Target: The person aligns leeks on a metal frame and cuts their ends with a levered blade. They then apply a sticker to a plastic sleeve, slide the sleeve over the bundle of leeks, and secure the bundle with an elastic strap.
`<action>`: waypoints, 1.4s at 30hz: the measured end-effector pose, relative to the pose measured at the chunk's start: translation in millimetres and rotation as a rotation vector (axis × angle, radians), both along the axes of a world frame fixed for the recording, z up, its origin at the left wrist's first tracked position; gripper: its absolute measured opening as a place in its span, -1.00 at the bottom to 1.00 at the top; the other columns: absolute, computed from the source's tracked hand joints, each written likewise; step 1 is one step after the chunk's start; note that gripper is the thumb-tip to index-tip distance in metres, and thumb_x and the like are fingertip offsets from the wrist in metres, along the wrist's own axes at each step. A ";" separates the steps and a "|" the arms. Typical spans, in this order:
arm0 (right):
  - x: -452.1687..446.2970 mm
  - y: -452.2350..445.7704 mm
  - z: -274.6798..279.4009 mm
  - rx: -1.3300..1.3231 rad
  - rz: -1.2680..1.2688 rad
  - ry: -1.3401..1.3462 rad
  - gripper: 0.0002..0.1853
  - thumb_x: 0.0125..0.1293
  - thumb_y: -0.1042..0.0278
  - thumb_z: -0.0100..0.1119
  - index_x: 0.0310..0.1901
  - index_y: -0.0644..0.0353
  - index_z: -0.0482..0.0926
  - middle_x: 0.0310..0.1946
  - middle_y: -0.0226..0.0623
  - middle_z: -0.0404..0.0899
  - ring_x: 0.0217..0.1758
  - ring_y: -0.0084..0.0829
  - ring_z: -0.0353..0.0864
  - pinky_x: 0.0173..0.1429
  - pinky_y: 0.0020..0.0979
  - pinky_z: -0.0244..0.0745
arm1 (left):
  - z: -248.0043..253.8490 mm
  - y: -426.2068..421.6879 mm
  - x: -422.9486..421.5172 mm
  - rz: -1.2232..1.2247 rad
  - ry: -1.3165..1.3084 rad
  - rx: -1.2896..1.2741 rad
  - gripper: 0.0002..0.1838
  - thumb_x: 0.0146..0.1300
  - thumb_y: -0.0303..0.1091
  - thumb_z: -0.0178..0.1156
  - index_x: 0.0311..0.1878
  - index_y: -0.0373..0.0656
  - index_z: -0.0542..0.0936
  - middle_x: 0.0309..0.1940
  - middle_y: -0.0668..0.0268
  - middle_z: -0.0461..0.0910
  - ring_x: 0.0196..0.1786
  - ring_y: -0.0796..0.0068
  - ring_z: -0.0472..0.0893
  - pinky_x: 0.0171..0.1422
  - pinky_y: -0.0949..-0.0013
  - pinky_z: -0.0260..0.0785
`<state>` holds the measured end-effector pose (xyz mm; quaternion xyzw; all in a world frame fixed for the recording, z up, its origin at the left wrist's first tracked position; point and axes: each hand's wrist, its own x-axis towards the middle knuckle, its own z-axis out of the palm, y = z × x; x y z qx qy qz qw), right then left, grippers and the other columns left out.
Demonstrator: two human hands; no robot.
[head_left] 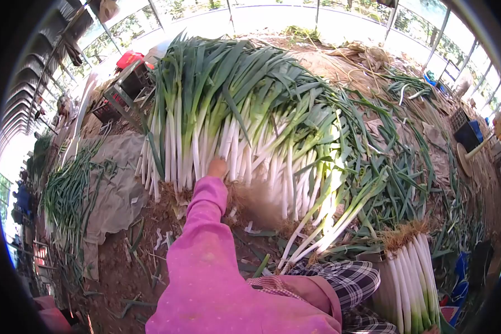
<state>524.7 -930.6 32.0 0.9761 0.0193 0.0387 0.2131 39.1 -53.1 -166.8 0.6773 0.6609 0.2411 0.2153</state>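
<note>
Our bare left hand (217,167) touches long, white-stemmed green leeks (196,147); its grip is hidden, so we can't tell; light pressure protects stems.

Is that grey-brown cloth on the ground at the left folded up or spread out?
Spread out: the grey-brown cloth lies wide and wrinkled over the dirt, with green leaves across its left side.

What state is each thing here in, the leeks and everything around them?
Big leek pile: lying loosely heaped, roots nearest the person.
Leek bundle: lined up side by side, roots at one end.
Cloth: spread on the ground, wrinkled.
Ground: littered with scraps.
Sleeve: covering the arm.
Hand: at the pile's stalks, fingers mostly hidden.
</note>
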 end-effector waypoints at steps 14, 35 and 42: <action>10.9 2.6 -4.4 0.023 0.009 -0.053 -0.52 0.28 0.29 0.03 0.21 0.29 0.37 0.20 0.01 0.37 0.30 -0.09 0.30 0.36 -0.16 0.18 | 24.1 35.2 1.8 0.063 0.547 0.371 -0.77 0.25 -0.47 0.01 -0.02 -0.18 0.48 -0.07 0.08 0.48 0.03 0.08 0.51 0.01 0.13 0.44; 26.0 -49.5 -34.1 0.057 0.064 -0.127 -0.56 0.08 0.49 0.22 0.05 0.33 0.46 0.03 0.00 0.48 0.14 0.00 0.42 0.21 -0.12 0.34 | 88.9 58.1 58.2 -0.397 -0.104 0.303 -0.63 -0.02 -0.42 0.27 -0.13 -0.21 0.39 -0.27 -0.01 0.55 -0.18 -0.10 0.54 -0.09 0.07 0.37; 18.3 -36.7 -38.0 0.066 0.181 -0.353 -0.70 0.01 0.39 0.27 -0.15 0.17 0.55 -0.11 -0.14 0.53 0.06 -0.09 0.46 0.19 -0.05 0.31 | 170.6 -52.0 185.1 -0.766 -0.164 0.438 -0.65 0.03 -0.40 0.28 -0.13 -0.16 0.39 -0.19 0.04 0.51 -0.14 -0.04 0.51 -0.07 0.08 0.36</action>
